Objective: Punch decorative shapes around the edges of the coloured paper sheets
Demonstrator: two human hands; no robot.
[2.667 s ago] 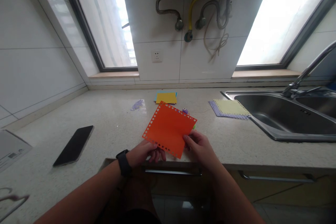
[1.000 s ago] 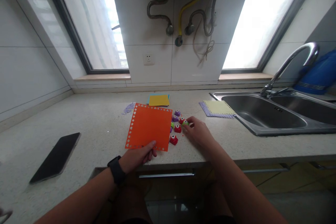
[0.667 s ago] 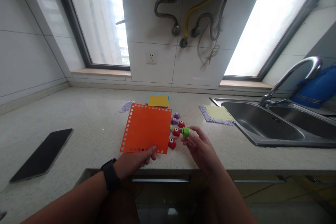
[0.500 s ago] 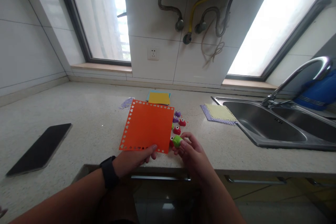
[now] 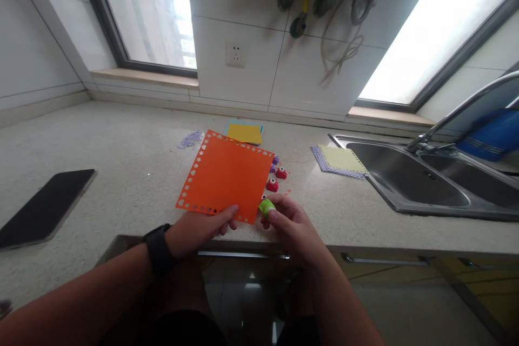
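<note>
By the bench's (image 5: 130, 135) front edge, the left hand (image 5: 203, 227) pinches a square orange sheet (image 5: 227, 175) at its lower border; the right hand (image 5: 291, 220) grips a green punch (image 5: 266, 206) at the sheet's right edge, and I cannot tell whether that edge enters it. Red punches (image 5: 272, 185) sit just beyond. Rightward, pale yellow sheets (image 5: 343, 157) reach the rim of a two-basin steel sink (image 5: 386, 203); leftward, bench stretches broadly to a dark phone (image 5: 46, 205).

We look from single head camera, forward and down, close over counter (image 5: 130, 143); tiled wall (image 5: 239, 5) far, sink (image 5: 393, 173) right.
</note>
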